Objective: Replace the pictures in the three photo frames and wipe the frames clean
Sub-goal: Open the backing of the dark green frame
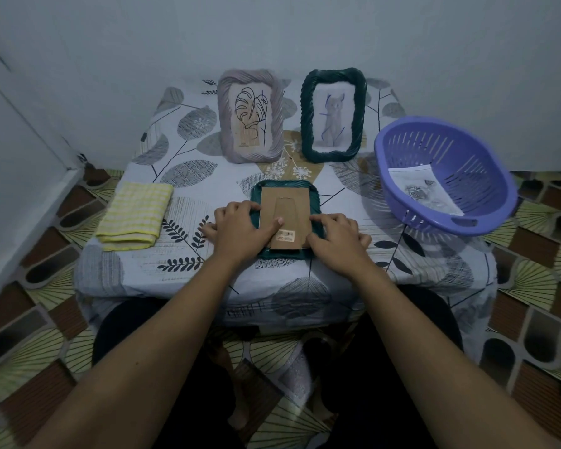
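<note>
Gripped by L hand (240,228) & R hand (334,236): face-down green frame (284,184); L thumb presses backing (293,207).

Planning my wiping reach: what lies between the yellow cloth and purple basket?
Head view: between yellow cloth and purple basket lies the face-down green frame, held by left hand and right hand.
</note>
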Motion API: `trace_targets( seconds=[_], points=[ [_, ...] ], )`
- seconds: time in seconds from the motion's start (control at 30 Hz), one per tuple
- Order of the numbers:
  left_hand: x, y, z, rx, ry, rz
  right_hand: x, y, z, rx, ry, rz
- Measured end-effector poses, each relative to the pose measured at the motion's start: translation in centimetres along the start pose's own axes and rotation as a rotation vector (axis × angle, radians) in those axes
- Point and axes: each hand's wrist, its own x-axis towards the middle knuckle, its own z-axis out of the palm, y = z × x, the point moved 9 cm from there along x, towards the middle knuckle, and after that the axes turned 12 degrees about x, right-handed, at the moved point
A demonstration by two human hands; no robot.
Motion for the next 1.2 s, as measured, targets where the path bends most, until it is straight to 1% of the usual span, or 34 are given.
trace_targets(
  seconds=[0.17,0.4,0.67,0.87,1.0,1.1,1.2],
  points=[
    [-0.2,2.0,0.6,-0.016,-0.047,0.041,0.0,1.5,-1.7,0.062,0.035,0.094],
    [-0.4,2.3,0.7,-0.045,-0.054,0.047,0.2,1.8,-2.4,0.239,0.081,0.169],
    [-0.5,2.3,0.6,-0.054,-0.048,0.052,0.0,1.7,-2.1,0.288,0.073,0.189],
    [-0.5,2.2,0.5,-0.107,-0.046,0.041,-0.4,1.1,-2.4,0.409,0.093,0.226],
    [-0.4,2.0,0.5,-0.134,-0.051,0.026,-0.4,0.6,-2.8,0.465,0.154,0.214],
    [-0.4,2.0,0.4,-0.141,-0.063,0.014,-0.3,0.2,-3.2,0.440,0.198,0.197],
    [-0.4,1.9,0.4,-0.164,-0.079,0.002,0.0,0.0,-3.2,0.344,0.208,0.174]
  ],
)
